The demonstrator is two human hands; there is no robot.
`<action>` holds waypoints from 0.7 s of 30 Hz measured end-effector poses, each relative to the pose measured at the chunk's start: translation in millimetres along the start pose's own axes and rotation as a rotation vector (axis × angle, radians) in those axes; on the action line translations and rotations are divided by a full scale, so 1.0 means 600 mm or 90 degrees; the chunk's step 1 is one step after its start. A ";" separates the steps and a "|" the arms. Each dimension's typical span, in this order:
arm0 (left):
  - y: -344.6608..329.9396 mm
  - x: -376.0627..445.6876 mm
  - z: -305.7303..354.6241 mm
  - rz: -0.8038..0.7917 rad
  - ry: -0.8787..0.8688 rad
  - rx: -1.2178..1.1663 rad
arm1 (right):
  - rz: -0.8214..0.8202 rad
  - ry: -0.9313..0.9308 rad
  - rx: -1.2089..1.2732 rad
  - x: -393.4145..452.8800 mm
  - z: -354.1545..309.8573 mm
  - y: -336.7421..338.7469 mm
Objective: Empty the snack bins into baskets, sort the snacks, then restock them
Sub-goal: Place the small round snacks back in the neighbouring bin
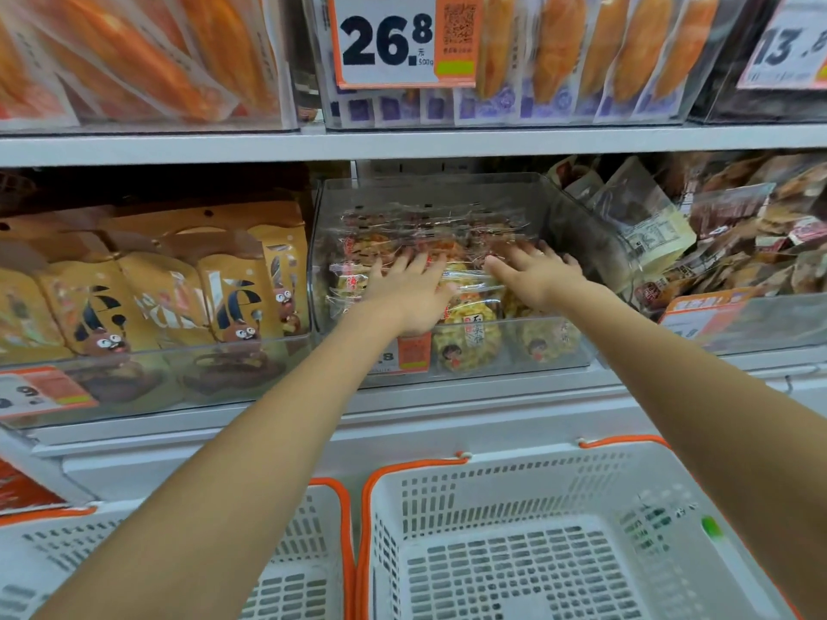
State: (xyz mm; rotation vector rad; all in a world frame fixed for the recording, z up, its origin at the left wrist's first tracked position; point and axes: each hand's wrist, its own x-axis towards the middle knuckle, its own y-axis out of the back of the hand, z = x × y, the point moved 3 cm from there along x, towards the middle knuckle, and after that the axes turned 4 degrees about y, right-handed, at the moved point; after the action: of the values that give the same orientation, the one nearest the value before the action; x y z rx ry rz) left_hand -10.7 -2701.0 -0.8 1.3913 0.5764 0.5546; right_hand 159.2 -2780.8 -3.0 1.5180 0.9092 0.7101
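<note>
Left hand (409,286) and right hand (534,272), both mine, in clear snack bin (559,208).
Fingers spread flat on clear-wrapped cracker packs (465,324), gripping nothing; white baskets (514,494) below.

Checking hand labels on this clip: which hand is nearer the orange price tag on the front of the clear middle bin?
Left. The left hand lies directly above the orange price tag; the right hand is farther right.

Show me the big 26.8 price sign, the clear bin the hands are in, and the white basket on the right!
26.8 price sign (387,40): head view, on the black numbers.
Clear bin (555,346): head view, on its front wall.
White basket (492,490): head view, on its slotted back wall.
</note>
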 end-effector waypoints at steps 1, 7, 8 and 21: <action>0.000 0.000 -0.002 0.011 -0.001 -0.004 | 0.002 -0.002 -0.003 0.002 -0.002 0.000; 0.011 -0.023 0.006 0.197 -0.010 0.009 | 0.072 0.046 0.047 -0.028 -0.028 0.014; 0.012 -0.024 0.005 0.203 0.004 0.010 | 0.060 0.074 0.025 -0.035 -0.038 0.012; 0.002 -0.018 -0.007 0.067 0.080 -0.010 | 0.027 0.113 -0.066 -0.024 -0.096 -0.008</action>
State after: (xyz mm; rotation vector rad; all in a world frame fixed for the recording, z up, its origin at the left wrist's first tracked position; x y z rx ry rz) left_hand -21.3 -2705.0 0.5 1.3847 0.5999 0.7336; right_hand 102.3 -2763.4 1.3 1.4016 0.9592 0.9215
